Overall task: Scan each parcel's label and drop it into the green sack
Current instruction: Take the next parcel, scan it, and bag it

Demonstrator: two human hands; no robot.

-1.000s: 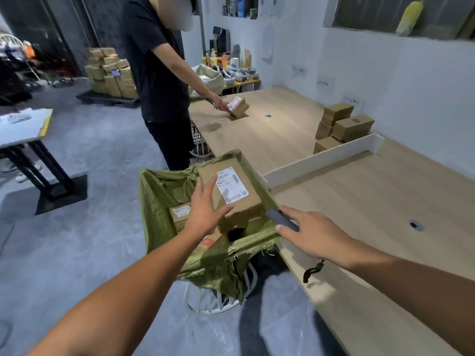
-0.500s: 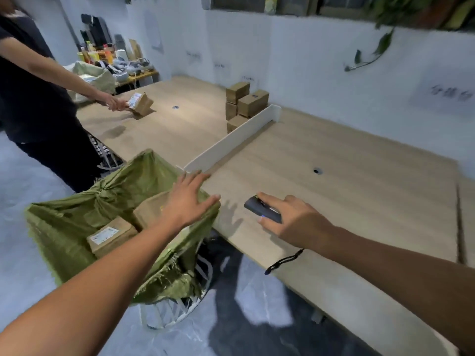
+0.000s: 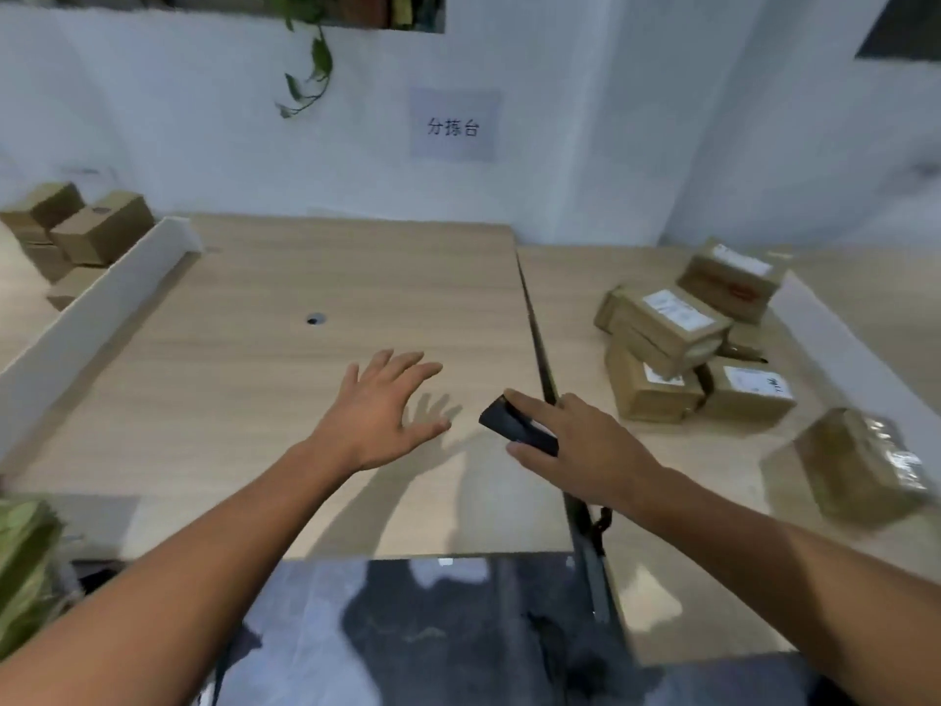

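Observation:
My left hand (image 3: 379,410) hovers over the wooden table (image 3: 254,389) with its fingers spread and nothing in it. Just to its right, my right hand (image 3: 575,445) grips a small black scanner (image 3: 514,425), its cord hanging below the wrist. A pile of brown cardboard parcels (image 3: 682,343) with white labels lies on the table to the right. One more parcel (image 3: 860,466), wrapped in clear tape, sits nearer me at the far right. Only a corner of the green sack (image 3: 23,568) shows at the left edge.
A white divider board (image 3: 86,318) runs along the table's left side, with more brown boxes (image 3: 76,226) behind it. A dark gap (image 3: 534,328) splits the two tabletops. A cable hole (image 3: 315,319) sits mid-table. A white wall with a paper sign (image 3: 453,125) stands behind.
The view has swung right, from the sack to the table. My left hand let go of the parcel into the sack and moved over the table. The scanner stays in my right hand.

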